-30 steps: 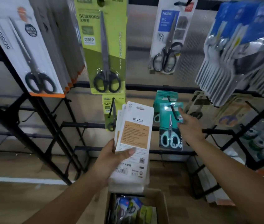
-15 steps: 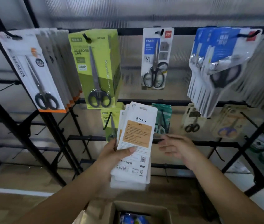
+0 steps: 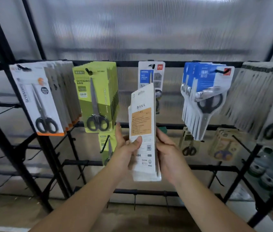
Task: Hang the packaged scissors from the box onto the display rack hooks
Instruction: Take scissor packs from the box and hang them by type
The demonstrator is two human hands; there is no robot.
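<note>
Gripping a stack of white scissor packs (image 3: pixel 143 131) from both sides, the two hands hold it upright in the middle of the view, in front of the black display rack (image 3: pixel 174 64). The left hand (image 3: pixel 127 148) clasps the stack's left edge, thumb pressed flat on the printed back card, fingers curled behind. The right hand (image 3: pixel 167 153) wraps the right edge, its fingers hidden behind the packs. The stack's printed backs face the camera, hang slots at the top, and its upper end overlaps the lower part of the single white-and-blue pack (image 3: pixel 150 76) hanging on the top rail; whether they touch cannot be told.

Left of the stack, close by its upper half, hangs the thick row of green packs (image 3: pixel 95 97), and farther left the white-and-orange packs (image 3: pixel 38 101). To the right, well apart, hang the blue-topped packs (image 3: pixel 204 97) and a blurred grey row (image 3: pixel 257 101) at the frame's edge. Between the green row and the blue-topped row the top rail carries only the one pack, leaving room either side of it. Below, bare hooks (image 3: pixel 5 111) stick out on the left, and a lower rail (image 3: pixel 149 192) crosses beneath the wrists.
</note>
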